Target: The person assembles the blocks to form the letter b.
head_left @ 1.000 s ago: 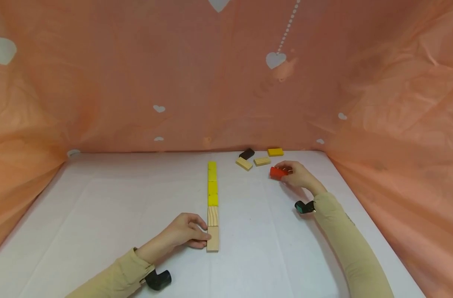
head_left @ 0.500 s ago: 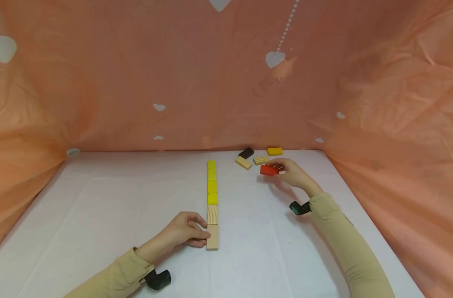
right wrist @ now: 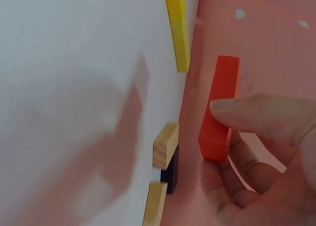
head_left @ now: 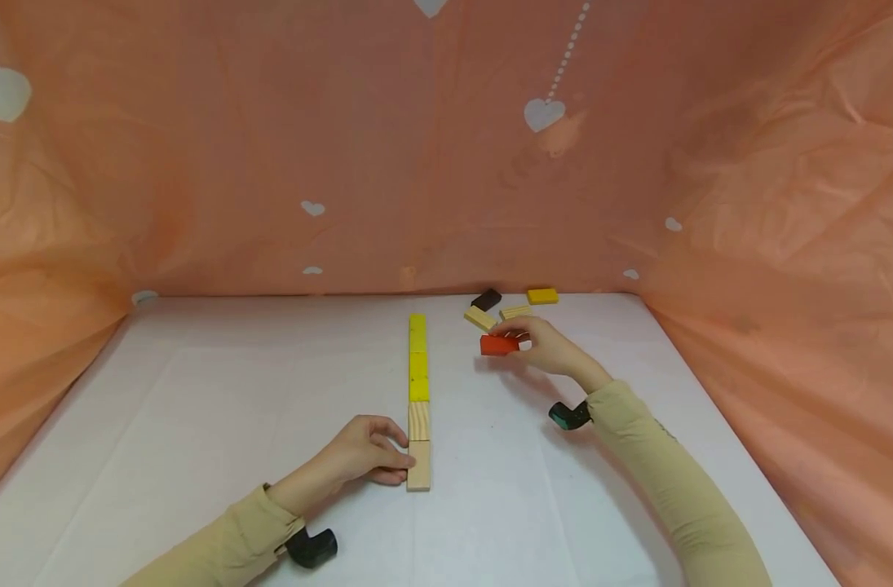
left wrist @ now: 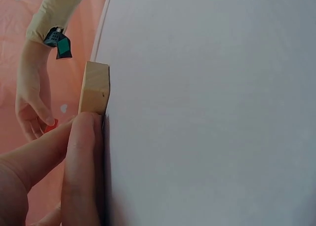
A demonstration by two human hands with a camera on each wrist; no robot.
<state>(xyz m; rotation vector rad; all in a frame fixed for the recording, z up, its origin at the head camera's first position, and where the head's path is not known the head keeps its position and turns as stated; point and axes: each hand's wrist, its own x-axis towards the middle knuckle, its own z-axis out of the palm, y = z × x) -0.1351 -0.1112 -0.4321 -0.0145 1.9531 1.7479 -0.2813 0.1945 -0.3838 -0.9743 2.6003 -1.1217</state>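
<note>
A red block [head_left: 498,346] is pinched between the thumb and fingers of my right hand [head_left: 552,350]. In the right wrist view the red block [right wrist: 220,107] hangs above the tabletop, its shadow falling below. My left hand [head_left: 361,450] lies on the left of a row of blocks, fingertips touching the side of the nearest plain wooden block [head_left: 420,469]; that block [left wrist: 95,85] also shows ahead of the fingers in the left wrist view. Beyond it, end to end, come a grained wooden block [head_left: 419,421] and yellow blocks [head_left: 419,377].
Behind my right hand lie a dark block [head_left: 486,299], a wooden block [head_left: 480,318], another wooden block [head_left: 515,312] partly covered by the hand, and a yellow block [head_left: 542,296]. Pink curtains [head_left: 446,179] enclose the white table [head_left: 218,391] at the back and sides.
My right hand has carried the red block leftward, away from the right side and toward the row. My left hand keeps its place by the nearest wooden block.
</note>
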